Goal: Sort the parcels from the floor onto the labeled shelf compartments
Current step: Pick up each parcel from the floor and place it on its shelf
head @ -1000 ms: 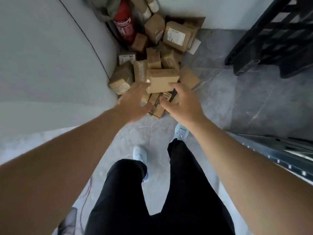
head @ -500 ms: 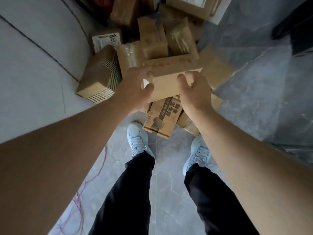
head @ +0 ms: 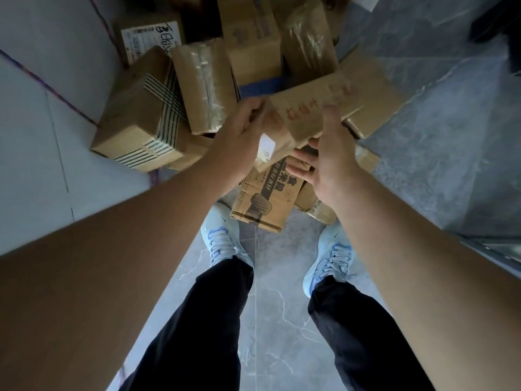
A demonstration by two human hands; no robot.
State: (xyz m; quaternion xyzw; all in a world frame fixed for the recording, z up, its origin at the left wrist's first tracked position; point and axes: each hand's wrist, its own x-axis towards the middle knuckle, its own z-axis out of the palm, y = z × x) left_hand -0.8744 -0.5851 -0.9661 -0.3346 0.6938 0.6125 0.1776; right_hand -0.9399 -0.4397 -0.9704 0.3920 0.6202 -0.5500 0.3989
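A long brown parcel [head: 307, 108] with red writing and a small white label lies tilted on top of the parcel pile, its near end raised. My left hand [head: 239, 131] grips its left end, fingers curled over the top edge. At the near side, my right hand [head: 329, 156] holds it with the thumb up against the face and the fingers underneath. Both arms stretch down and forward from the bottom corners.
Several other cardboard parcels lie heaped on the grey floor: a striped-tape box [head: 141, 122] by the white wall, a clear-taped box [head: 205, 86], a printed carton [head: 262, 204] just ahead of my shoes. A metal rail [head: 493, 246] shows at right, a dark frame [head: 496, 21] at top right.
I have bent closer to the pile. Both hands closed on the long parcel, and its near end has lifted and tilted. My right fingers have slid beneath it.
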